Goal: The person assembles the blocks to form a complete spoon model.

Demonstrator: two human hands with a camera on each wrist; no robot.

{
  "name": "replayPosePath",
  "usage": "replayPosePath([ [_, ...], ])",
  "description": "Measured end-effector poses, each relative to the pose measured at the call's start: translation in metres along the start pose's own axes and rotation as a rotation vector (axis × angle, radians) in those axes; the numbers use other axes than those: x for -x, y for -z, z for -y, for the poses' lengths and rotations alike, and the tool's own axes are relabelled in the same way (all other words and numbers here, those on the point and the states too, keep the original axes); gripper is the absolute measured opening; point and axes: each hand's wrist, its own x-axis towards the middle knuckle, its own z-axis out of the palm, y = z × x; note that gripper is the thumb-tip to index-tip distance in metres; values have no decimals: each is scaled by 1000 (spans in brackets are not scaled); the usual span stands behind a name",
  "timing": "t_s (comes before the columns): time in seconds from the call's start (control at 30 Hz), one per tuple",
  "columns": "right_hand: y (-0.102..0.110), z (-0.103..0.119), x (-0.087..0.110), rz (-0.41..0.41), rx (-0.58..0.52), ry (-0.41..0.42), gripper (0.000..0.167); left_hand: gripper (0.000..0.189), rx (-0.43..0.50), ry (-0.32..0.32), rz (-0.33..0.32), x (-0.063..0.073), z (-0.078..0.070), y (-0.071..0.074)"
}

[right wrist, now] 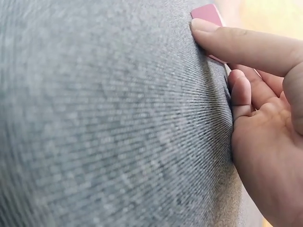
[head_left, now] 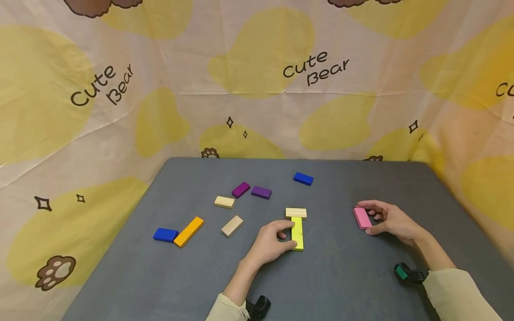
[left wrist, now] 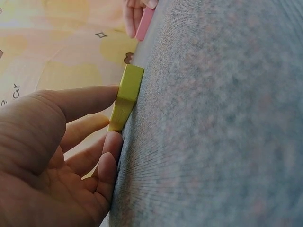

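A yellow-green wooden block (head_left: 297, 234) lies flat on the grey table, its far end against a plain wood block (head_left: 296, 213) set crosswise, forming a T. My left hand (head_left: 268, 243) pinches the yellow-green block between thumb and fingers from the left; the left wrist view shows the thumb on the block's side (left wrist: 128, 90). Farther right, my right hand (head_left: 391, 221) holds a pink block (head_left: 362, 218) by its two ends, thumb at the near end. In the right wrist view the thumb covers part of the pink block (right wrist: 207, 13).
Left of my left hand lie two plain wood blocks (head_left: 232, 226), an orange block (head_left: 188, 232) and a blue block (head_left: 165, 235) touching it. Two purple blocks (head_left: 261, 192) and another blue block (head_left: 303, 179) lie farther back. A patterned cloth (head_left: 249, 111) hangs behind the table.
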Motion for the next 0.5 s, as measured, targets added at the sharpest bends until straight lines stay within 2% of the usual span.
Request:
replayPosePath([
  [0.5,-1,0,0,-21,19,-31,79,47,6,-5,-12,0,2,-1],
])
